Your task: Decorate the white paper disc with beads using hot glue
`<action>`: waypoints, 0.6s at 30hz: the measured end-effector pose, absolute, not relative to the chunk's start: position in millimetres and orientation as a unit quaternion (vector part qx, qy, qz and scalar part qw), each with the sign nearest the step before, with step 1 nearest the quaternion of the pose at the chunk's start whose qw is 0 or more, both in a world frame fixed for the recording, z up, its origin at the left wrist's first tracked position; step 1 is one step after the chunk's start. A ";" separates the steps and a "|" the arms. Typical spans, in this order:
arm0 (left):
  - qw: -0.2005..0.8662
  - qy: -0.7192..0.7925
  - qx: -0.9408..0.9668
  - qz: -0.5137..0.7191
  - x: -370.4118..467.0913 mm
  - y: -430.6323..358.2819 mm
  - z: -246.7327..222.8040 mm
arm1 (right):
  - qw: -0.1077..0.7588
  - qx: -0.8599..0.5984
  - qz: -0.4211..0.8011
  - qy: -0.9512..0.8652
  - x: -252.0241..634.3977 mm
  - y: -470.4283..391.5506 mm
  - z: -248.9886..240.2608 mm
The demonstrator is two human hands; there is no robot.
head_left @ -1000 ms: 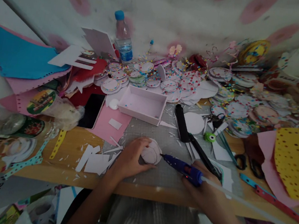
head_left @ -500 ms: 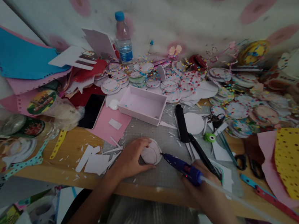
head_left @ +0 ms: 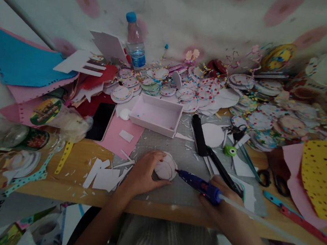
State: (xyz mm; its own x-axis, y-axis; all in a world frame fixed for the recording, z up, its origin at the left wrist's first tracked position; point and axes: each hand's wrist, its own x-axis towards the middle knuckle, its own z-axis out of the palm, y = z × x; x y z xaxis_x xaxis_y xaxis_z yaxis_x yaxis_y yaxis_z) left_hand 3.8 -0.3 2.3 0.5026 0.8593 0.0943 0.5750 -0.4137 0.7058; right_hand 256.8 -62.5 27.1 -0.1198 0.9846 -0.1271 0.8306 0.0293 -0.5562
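Near the table's (head_left: 176, 211) front edge, my left hand (head_left: 141, 173) curls round the white disc (head_left: 165, 167) — steadying it, I judge — while my right hand (head_left: 227, 210) grips the blue tool (head_left: 199, 183), tip at the disc's rim. Beyond, the pink-white box (head_left: 152, 126) fronts decorated discs (head_left: 121, 93) towards the far edge.

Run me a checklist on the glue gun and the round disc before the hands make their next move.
1. Disc steadied: ok, the left hand curls around its left side.
2. Glue gun gripped: ok, in the right hand.
3. Glue stick loaded: ok, a long length trails from the gun's rear.
4. Nozzle touching the disc: cannot tell, it is right at the edge.
5. Gun hot: cannot tell, a red light shows but heat does not.
6. Gray mat free of clutter: not ok, paper scraps lie on and beside it.
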 end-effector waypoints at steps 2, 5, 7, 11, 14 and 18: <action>0.310 0.444 0.809 0.229 3.8 -0.3 2.4 | 0.145 -0.645 0.260 -0.704 256.9 -62.6 26.6; 0.311 0.442 0.810 0.227 3.5 -0.4 2.2 | 0.145 -0.644 0.249 -0.708 253.7 -60.1 24.6; 0.312 0.441 0.811 0.225 3.3 -0.4 1.7 | 0.149 -0.647 0.228 -0.712 249.9 -57.9 22.2; 0.312 0.441 0.810 0.229 3.2 -0.6 0.8 | 0.150 -0.653 0.187 -0.719 245.1 -58.6 17.2; 0.312 0.440 0.809 0.233 3.2 -0.5 1.0 | 0.148 -0.647 0.184 -0.725 246.4 -65.8 15.2; 0.317 0.439 0.809 0.227 3.2 -0.4 1.7 | 0.148 -0.653 0.177 -0.721 248.3 -76.2 13.4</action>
